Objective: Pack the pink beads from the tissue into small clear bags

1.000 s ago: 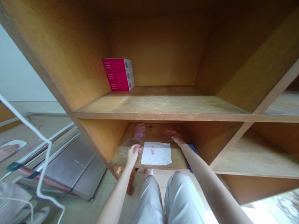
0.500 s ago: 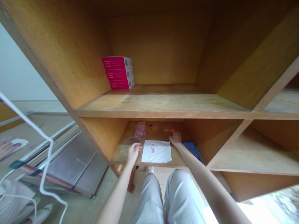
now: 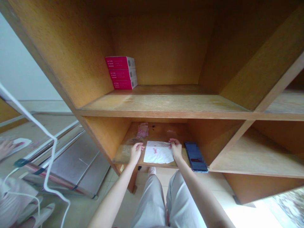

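Observation:
A white paper sheet (image 3: 158, 154) lies on the low wooden shelf (image 3: 123, 155), with a few small pink bits (image 3: 155, 150) on it. My left hand (image 3: 136, 152) is at its left edge, fingers curled onto the far left corner. My right hand (image 3: 176, 148) is at its right edge, fingers curled on the far right corner. A dark phone (image 3: 196, 156) lies just right of my right hand. Behind the sheet sits a small clear bag of pink bits (image 3: 142, 129), and another small clear bag (image 3: 171, 131) lies farther right.
Three pink boxes (image 3: 123, 72) are stacked at the back left of the upper shelf (image 3: 166, 106). A white cable (image 3: 45, 139) hangs at the left. Another person's hand (image 3: 6, 147) shows at the far left. My knees are below the shelf.
My right hand has drawn back from the rear of the shelf to the sheet's right edge, uncovering the phone. My left hand has stayed at the left edge.

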Available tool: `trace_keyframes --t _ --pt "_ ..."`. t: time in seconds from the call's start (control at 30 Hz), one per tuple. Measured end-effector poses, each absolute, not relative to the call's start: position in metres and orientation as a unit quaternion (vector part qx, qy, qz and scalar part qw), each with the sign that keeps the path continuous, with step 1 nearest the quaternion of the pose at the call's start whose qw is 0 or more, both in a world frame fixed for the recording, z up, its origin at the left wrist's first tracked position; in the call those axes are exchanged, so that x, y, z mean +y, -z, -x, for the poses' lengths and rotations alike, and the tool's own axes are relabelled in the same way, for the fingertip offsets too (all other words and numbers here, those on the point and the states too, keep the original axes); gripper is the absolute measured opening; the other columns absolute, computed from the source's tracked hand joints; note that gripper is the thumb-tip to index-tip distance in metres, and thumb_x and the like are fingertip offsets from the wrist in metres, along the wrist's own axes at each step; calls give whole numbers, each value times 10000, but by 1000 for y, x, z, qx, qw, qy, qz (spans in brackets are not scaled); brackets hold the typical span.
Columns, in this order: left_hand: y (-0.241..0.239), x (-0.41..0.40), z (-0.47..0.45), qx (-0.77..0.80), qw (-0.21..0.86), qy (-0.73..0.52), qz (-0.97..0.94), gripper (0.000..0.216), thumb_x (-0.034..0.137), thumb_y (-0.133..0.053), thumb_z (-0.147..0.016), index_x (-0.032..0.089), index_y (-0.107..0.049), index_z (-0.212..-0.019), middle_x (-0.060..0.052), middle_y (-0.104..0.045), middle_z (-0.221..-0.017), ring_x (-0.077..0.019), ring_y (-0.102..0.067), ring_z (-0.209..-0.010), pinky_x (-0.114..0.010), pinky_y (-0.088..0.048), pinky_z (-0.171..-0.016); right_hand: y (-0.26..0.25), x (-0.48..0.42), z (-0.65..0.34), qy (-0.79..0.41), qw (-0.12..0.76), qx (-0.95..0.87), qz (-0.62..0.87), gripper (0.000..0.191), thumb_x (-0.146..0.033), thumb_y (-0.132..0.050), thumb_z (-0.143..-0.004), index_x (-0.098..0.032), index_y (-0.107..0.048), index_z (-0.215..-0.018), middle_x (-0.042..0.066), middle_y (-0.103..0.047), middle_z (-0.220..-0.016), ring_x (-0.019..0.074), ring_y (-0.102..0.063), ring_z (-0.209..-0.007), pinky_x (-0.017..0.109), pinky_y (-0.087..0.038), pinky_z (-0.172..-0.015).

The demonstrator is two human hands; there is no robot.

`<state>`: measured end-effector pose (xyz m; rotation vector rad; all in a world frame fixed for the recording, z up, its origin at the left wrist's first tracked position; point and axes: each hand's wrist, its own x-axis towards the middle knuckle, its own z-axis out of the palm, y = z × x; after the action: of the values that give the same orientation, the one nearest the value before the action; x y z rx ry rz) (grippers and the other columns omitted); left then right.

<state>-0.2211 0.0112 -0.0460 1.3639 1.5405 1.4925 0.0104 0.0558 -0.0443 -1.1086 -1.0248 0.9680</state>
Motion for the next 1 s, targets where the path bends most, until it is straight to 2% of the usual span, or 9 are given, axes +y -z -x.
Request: trace_keyframes --t 0.2,0.33,0.47,0.67,0.77,1.0 --pt "37 33 224 623 174 -530 -549 211 203 -444 -730 162 -580 -886 -60 -641 -835 -163 -594 -783 -296 -446 -736 44 52 -14 -410 641 -440 478 183 -260 -444 -672 -155 -547 -780 17 -580 -647 97 -459 -429 218 -355 -426" --pt "23 61 227 667 78 -463 -579 235 196 -481 -720 170 -572 -936 -73 -627 -932 -174 -583 -835 -296 -431 -780 44 51 -16 -408 644 -430 484 194 -272 -430 -682 -152 -540 -787 18 -584 -643 94 -460 -425 217 -363 -429" --pt "13 89 229 699 78 -345 -621 292 237 -516 -725 157 -560 -1003 -106 -620 -989 -198 -576 -894 -288 -422 -777 46 52 -17 -407 641 -435 485 200 -283 -426 -686 -157 -540 -793 22 -589 -654 96 -464 -429 215 -361 -425" --pt "7 104 228 734 63 -214 -641 337 305 -508 -747 188 -547 -1061 -122 -628 -980 -232 -587 -881 -295 -422 -717 47 52 -16 -399 633 -442 495 210 -302 -424 -689 -161 -538 -793 20 -588 -638 103 -467 -438 218 -358 -427" --pt "6 104 228 746 33 -176 -641 306 305 -484 -761 171 -577 -1020 -135 -640 -928 -247 -590 -868 -306 -421 -713 47 53 -16 -405 636 -441 487 204 -285 -426 -684 -157 -538 -796 18 -586 -639 102 -465 -439 219 -358 -431" --pt "0 105 231 749 25 -146 -646 236 210 -419 -775 165 -650 -795 -134 -658 -818 -247 -605 -801 -321 -429 -686 49 54 -16 -407 638 -439 484 198 -270 -422 -676 -158 -541 -789 10 -578 -633 95 -450 -432 217 -353 -431"
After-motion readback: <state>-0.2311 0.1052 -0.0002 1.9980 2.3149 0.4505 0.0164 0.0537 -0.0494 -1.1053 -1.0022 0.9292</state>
